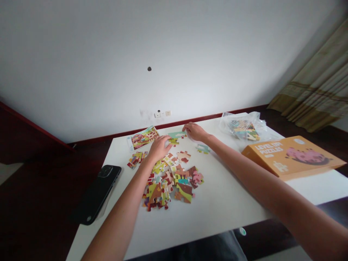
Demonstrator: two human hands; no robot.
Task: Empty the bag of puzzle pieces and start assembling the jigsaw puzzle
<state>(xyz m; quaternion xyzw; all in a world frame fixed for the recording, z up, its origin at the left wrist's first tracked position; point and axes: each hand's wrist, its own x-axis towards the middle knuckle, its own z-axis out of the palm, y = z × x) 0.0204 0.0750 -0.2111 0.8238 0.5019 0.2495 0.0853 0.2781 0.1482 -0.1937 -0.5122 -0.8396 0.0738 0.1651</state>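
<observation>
You had a white table (217,203) before you. On it lay a heap of loose puzzle pieces (171,181) near the middle, a reference picture sheet (143,137) at the far left, a black phone (98,192) overhanging the left edge, an orange puzzle box (292,157) on the right, and a clear plastic bag of pieces (243,128) far right.

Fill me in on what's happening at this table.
A person is working on a jigsaw at a white table. Both hands are at the far side: the left hand and right hand touch a small joined section of pieces between them. A heap of loose pieces lies nearer. A reference picture lies to the left, a black phone at the left edge, the orange puzzle box and a plastic bag to the right.
</observation>
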